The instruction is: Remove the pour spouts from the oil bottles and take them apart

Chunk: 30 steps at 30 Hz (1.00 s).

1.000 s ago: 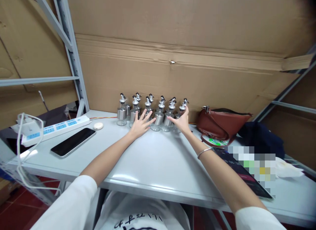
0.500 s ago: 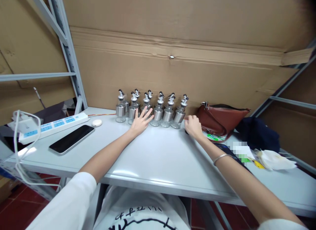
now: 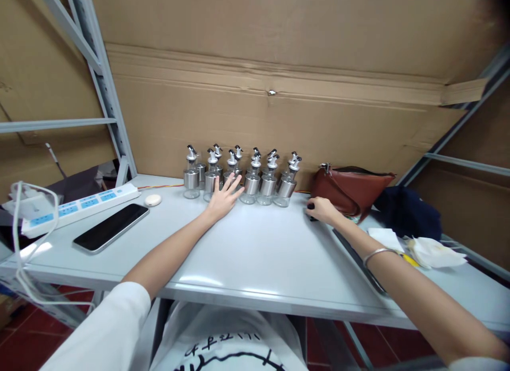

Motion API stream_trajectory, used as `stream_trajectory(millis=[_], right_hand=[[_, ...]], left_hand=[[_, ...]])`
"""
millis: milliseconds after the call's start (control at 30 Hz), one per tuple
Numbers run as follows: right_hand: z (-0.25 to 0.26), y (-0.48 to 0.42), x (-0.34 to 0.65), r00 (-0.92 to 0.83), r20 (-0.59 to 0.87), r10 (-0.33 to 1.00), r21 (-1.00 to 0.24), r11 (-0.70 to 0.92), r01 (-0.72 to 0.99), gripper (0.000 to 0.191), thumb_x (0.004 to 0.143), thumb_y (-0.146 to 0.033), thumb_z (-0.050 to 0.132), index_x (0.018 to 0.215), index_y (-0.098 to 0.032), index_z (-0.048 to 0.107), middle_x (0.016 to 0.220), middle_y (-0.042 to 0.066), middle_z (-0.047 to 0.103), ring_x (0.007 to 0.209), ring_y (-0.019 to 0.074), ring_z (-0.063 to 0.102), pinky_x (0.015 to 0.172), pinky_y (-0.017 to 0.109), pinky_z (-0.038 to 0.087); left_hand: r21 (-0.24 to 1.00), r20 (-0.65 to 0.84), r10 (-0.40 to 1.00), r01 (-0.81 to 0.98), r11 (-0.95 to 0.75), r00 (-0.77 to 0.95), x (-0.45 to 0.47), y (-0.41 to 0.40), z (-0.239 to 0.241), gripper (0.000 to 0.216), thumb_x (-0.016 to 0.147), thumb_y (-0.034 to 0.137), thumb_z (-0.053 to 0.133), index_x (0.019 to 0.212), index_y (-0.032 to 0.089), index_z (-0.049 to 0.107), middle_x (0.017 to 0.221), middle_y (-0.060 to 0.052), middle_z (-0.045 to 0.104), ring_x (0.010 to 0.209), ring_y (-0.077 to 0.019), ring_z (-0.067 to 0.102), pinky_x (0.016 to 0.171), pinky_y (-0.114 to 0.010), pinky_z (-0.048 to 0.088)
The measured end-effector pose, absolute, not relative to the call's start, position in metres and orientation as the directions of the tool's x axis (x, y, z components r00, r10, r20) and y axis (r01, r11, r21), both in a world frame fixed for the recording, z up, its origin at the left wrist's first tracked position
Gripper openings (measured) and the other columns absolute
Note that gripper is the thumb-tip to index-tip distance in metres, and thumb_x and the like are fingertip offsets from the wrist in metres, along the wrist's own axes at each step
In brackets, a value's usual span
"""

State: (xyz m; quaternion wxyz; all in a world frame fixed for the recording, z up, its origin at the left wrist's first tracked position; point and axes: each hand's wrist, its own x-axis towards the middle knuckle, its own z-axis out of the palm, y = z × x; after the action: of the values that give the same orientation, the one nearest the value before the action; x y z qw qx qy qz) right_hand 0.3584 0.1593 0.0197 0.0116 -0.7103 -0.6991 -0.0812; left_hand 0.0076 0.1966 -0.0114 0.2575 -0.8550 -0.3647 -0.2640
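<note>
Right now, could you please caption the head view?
Left hand spread open against steel-banded glass dispenser bottles; right hand rests beside brown leather bag.

Likely a stockroom; metal shelving (image 3: pixel 99 84), cardboard sheets (image 3: pixel 279 121), bottles (image 3: pixel 243 174).
</note>
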Motion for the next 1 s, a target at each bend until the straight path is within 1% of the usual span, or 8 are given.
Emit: stream_trajectory(millis=[133,267,367,467,633,767,867,1000], right_hand=[[0.028,0.167,0.367,-0.022,0.086,0.996,0.053,0.018,0.998,0.030,0.077,-0.012,0.050,0.100,-0.015,0.068,0.105,0.006,0.069,0.096,0.0186,0.063,0.086,0.023,0.045],[0.028,0.173,0.365,-0.041,0.081,0.996,0.051,0.037,0.998,0.023,0.075,-0.016,0.058,0.094,-0.012,0.069,0.099,0.008,0.070,0.091,0.0191,0.064,0.082,0.025,0.047],[0.020,0.176,0.360,-0.049,0.083,0.995,0.080,0.042,0.996,0.016,0.079,-0.020,0.056,0.084,-0.013,0.069,0.092,0.009,0.069,0.087,0.0200,0.063,0.079,0.028,0.047],[0.014,0.173,0.357,-0.052,0.107,0.993,0.123,0.039,0.992,0.016,0.081,-0.019,0.052,0.088,-0.014,0.066,0.097,0.011,0.066,0.093,0.0212,0.060,0.079,0.030,0.045],[0.014,0.160,0.361,-0.014,0.127,0.992,0.180,-0.009,0.984,0.018,0.081,-0.016,0.048,0.091,-0.013,0.063,0.102,0.014,0.063,0.101,0.0268,0.053,0.077,0.037,0.043],[0.019,0.157,0.361,-0.002,0.129,0.992,0.153,-0.018,0.988,0.029,0.088,-0.029,0.039,0.097,-0.016,0.064,0.108,0.013,0.062,0.103,0.0267,0.052,0.076,0.039,0.043],[0.026,0.158,0.362,-0.006,0.158,0.987,0.135,-0.016,0.991,0.035,0.090,-0.025,0.032,0.100,-0.017,0.065,0.112,0.012,0.060,0.105,0.0264,0.050,0.076,0.039,0.042],[0.035,0.155,0.366,-0.135,0.174,0.975,0.164,0.107,0.981,0.025,0.080,-0.023,0.047,0.089,-0.021,0.070,0.106,0.011,0.061,0.101,0.0266,0.049,0.075,0.034,0.041]], left_hand=[[-0.229,0.656,0.481,0.760,-0.608,0.582,0.008,0.197,-0.012,0.048,0.081,0.016,0.048,0.128,0.024,0.048,0.150,-0.009,0.020,0.140,-0.0294,0.006,0.106,-0.067,0.001],[-0.230,0.654,0.483,0.761,-0.606,0.582,0.008,0.195,-0.011,0.046,0.081,0.015,0.048,0.126,0.023,0.051,0.150,-0.009,0.020,0.140,-0.0297,0.008,0.105,-0.067,0.000],[-0.244,0.649,0.488,0.768,-0.593,0.584,0.008,0.194,-0.010,0.045,0.081,0.015,0.048,0.125,0.022,0.052,0.150,-0.009,0.021,0.140,-0.0301,0.008,0.105,-0.067,0.000],[-0.252,0.646,0.492,0.771,-0.585,0.584,0.008,0.193,-0.010,0.044,0.080,0.015,0.048,0.123,0.021,0.053,0.150,-0.010,0.021,0.140,-0.0303,0.008,0.106,-0.067,0.000],[-0.268,0.636,0.498,0.773,-0.575,0.590,0.007,0.193,-0.010,0.045,0.078,0.013,0.048,0.122,0.020,0.054,0.151,-0.009,0.019,0.140,-0.0302,0.007,0.106,-0.067,-0.001],[-0.275,0.627,0.506,0.776,-0.568,0.593,0.007,0.193,-0.010,0.046,0.078,0.013,0.047,0.123,0.019,0.053,0.151,-0.009,0.018,0.140,-0.0301,0.007,0.106,-0.067,0.000],[-0.281,0.625,0.510,0.780,-0.560,0.591,0.007,0.192,-0.009,0.044,0.079,0.014,0.046,0.122,0.019,0.053,0.151,-0.009,0.017,0.140,-0.0299,0.007,0.106,-0.066,0.000],[-0.293,0.623,0.509,0.780,-0.552,0.594,0.007,0.191,-0.009,0.043,0.080,0.014,0.044,0.122,0.019,0.053,0.151,-0.009,0.016,0.140,-0.0300,0.007,0.106,-0.067,0.002]])
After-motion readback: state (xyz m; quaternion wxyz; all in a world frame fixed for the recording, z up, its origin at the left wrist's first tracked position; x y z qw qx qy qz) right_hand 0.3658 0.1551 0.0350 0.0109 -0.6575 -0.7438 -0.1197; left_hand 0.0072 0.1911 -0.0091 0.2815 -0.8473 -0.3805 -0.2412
